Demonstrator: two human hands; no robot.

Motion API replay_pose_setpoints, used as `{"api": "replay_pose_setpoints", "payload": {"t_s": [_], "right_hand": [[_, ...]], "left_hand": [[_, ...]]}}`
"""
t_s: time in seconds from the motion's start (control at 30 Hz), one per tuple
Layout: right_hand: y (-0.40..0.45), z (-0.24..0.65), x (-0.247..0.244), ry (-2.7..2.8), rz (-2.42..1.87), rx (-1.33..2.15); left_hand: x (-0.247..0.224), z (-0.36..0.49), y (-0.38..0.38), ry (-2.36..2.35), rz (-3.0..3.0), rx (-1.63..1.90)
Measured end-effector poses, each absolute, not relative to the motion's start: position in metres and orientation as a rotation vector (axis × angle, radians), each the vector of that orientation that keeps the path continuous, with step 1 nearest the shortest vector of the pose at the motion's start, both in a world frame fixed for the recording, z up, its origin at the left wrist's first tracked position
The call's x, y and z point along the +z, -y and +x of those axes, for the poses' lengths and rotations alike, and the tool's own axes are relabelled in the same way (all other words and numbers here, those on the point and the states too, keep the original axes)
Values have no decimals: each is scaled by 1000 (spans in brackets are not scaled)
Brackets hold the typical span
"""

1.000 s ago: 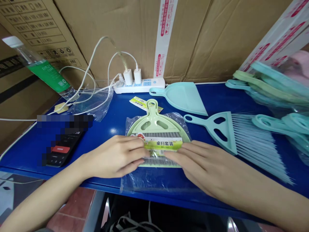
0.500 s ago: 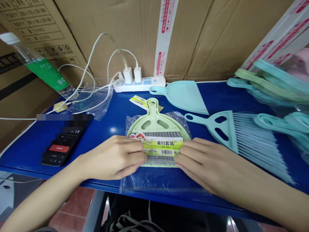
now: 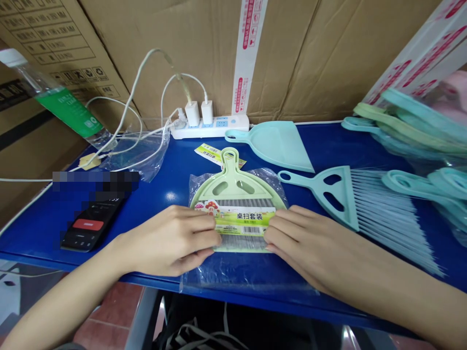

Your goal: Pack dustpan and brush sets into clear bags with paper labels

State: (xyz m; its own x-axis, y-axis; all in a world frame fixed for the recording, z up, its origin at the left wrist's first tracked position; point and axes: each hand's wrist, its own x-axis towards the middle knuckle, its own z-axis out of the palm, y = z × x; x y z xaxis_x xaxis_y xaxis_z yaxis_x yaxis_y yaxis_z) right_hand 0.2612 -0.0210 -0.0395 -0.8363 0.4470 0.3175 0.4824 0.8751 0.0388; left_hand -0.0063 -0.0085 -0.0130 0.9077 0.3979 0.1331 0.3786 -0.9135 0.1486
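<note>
A pale green dustpan and brush set (image 3: 233, 184) lies on a clear plastic bag (image 3: 233, 274), its brush nested over the pan and the handles pointing away from me. A printed paper label (image 3: 250, 216) crosses the grey bristles. My left hand (image 3: 178, 238) is closed at the set's left edge, fingers bent over the label's end. At the opposite edge my right hand (image 3: 301, 238) grips in the same way. Both thumbs are partly hidden. Just right of the set lies a light blue brush (image 3: 339, 192), with a light blue dustpan (image 3: 279, 143) behind it.
A second label (image 3: 209, 154) lies behind the set. Along the cardboard stands a power strip (image 3: 229, 127) with white cables. A phone (image 3: 91, 218) and a tilted bottle (image 3: 69, 109) are at left. Bagged dustpans (image 3: 419, 121) and more handles (image 3: 412, 182) crowd the right.
Both hands stay at the set's edges, with only slight finger shifts. The right fingers sit a little further over the label's right end.
</note>
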Motion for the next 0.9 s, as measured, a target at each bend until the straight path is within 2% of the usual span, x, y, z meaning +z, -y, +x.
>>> {"api": "replay_pose_setpoints", "payload": {"t_s": [0.6,0.9], "right_hand": [[20,258,-44,2679,-688,-7],[22,261,-42,2693,-712,77]], "left_hand": [[-19,2,10,-557,3096,374],[-16,-2,9,-505,2999,277]]}}
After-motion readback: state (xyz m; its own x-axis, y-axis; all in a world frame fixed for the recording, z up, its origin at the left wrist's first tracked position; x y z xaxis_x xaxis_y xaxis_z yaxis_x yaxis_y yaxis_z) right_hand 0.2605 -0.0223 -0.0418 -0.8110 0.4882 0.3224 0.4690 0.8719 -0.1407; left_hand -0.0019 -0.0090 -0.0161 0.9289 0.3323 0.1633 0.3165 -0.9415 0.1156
